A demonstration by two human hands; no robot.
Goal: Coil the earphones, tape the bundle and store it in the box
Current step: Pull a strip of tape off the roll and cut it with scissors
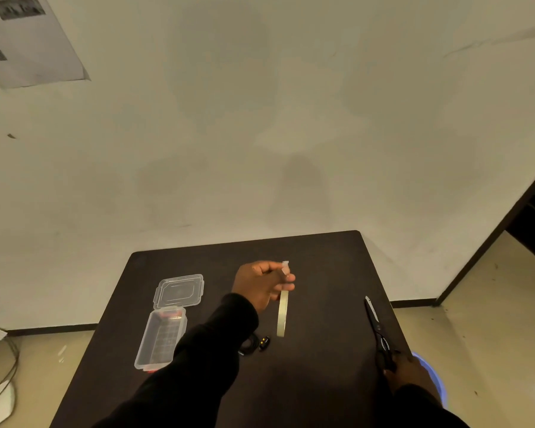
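Observation:
My left hand (261, 284) is raised over the middle of the dark table (322, 267), pinching a small clear piece of tape (285, 267) at its fingertips, with the tape roll (282, 313) hanging edge-on below it. The black earphones (257, 344) lie coiled on the table beneath my left forearm, partly hidden by the sleeve. My right hand (410, 376) at the table's right edge grips the handles of black scissors (376, 325), whose blades point away from me. A clear plastic box (161, 338) with its lid (179, 290) open lies at the left.
A blue-rimmed bin (436, 381) stands on the floor beyond the table's right edge. The wall rises just behind the table. Cables (3, 366) and white items lie on the floor at the left.

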